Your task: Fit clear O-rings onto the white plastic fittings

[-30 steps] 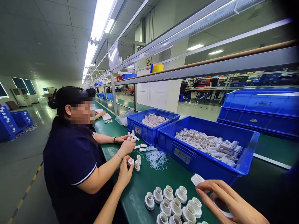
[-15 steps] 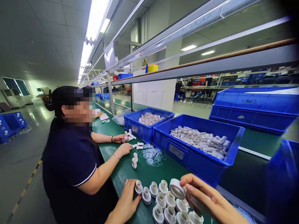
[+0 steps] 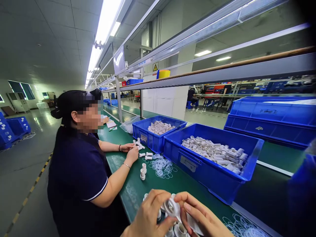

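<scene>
I have both my left hand (image 3: 148, 215) and right hand (image 3: 202, 219) pinching one white plastic fitting (image 3: 172, 208) above the counter (image 3: 138, 191); it looks light, stiff, smooth, best gripped by its rim.

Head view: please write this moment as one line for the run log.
left hand: grips white fitting | right hand: grips same fitting | below: more white fittings on green table | co-worker's hands: at small white parts

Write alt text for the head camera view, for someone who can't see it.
Two bare hands, left hand and right hand, hold a white plastic fitting over a green workbench. A seated co-worker handles similar parts beside blue bins.
</scene>
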A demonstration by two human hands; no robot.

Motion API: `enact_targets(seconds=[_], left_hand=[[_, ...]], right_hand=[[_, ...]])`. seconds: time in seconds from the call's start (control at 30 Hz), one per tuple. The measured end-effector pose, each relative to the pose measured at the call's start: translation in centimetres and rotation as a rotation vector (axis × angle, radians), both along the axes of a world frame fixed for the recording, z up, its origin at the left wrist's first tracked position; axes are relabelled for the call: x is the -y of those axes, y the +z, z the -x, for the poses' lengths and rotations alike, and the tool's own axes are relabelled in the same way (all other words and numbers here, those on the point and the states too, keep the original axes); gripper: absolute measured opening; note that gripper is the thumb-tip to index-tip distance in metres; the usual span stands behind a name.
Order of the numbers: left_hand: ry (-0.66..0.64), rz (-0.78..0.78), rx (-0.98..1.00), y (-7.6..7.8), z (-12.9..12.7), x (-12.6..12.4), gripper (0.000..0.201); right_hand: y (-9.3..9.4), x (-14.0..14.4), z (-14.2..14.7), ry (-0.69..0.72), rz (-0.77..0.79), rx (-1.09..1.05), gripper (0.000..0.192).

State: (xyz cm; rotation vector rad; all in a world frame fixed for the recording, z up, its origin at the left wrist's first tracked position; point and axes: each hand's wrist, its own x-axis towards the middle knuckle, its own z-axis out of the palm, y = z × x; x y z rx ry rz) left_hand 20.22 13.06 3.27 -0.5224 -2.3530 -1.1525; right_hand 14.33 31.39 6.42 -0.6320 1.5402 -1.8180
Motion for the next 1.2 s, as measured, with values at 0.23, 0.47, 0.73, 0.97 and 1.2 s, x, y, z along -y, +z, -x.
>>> enact_targets(seconds=[0.23, 0.47, 0.73, 0.97, 1.2], left_hand=[[0.491, -0.173, 0.022, -2.2, 7.3, 6.7, 0.031], [0.427, -0.033, 0.197, -7.4, 11.7, 9.7, 0.018], [0.345, 0.023, 0.268, -8.9, 8.9, 9.2, 0.022], [0.194, -0.153, 0.377, -8.3, 7.5, 9.4, 0.042], [0.172, -0.314, 0.371, -8.5, 8.4, 10.2, 0.036]], right_hand=[[1.3, -2.5, 1.3, -0.217, -0.183, -0.211, 0.051], [1.4, -2.1, 1.2, -0.161, -0.051, -0.058, 0.046], [-1.0, -1.0, 3.4, -0.213, 0.146, 0.121, 0.048], [-2.0, -0.2, 3.7, -0.329, 0.019, 0.195, 0.035], [-1.8, 6.0, 9.4, -0.283, -0.383, -0.668, 0.036]])
